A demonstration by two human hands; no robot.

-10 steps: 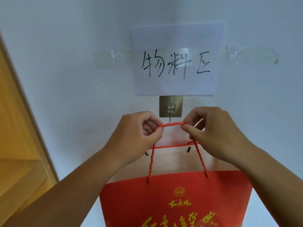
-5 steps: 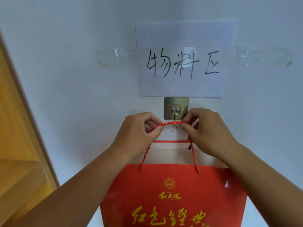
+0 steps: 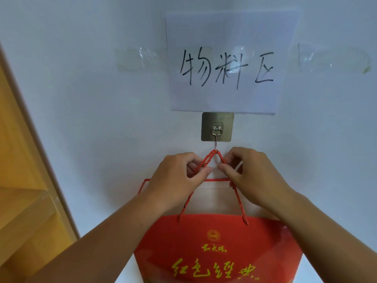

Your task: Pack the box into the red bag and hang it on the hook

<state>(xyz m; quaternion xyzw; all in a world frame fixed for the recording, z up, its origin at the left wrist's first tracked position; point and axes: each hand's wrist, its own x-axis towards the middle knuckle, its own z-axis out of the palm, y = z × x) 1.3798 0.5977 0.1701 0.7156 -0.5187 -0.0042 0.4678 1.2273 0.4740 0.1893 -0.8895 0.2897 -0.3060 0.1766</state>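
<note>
A red paper bag (image 3: 220, 248) with gold lettering hangs low in the middle of the view against a white wall. Its red rope handles (image 3: 210, 159) peak in a sharp point over the metal hook (image 3: 216, 139), which sits on a square steel plate. My left hand (image 3: 179, 178) pinches the rope on the left of the peak. My right hand (image 3: 251, 174) pinches it on the right. The box is not visible; the bag's open mouth shows only its pale inner wall.
A white paper sign (image 3: 226, 64) with black handwriting is taped to the wall just above the hook. A yellow wooden door or panel (image 3: 24, 190) with its frame runs down the left edge.
The rope handle, held flat and level between my hands before, now bends into a peak over the hook. Both hands have dropped lower relative to the hook and the bag with them.
</note>
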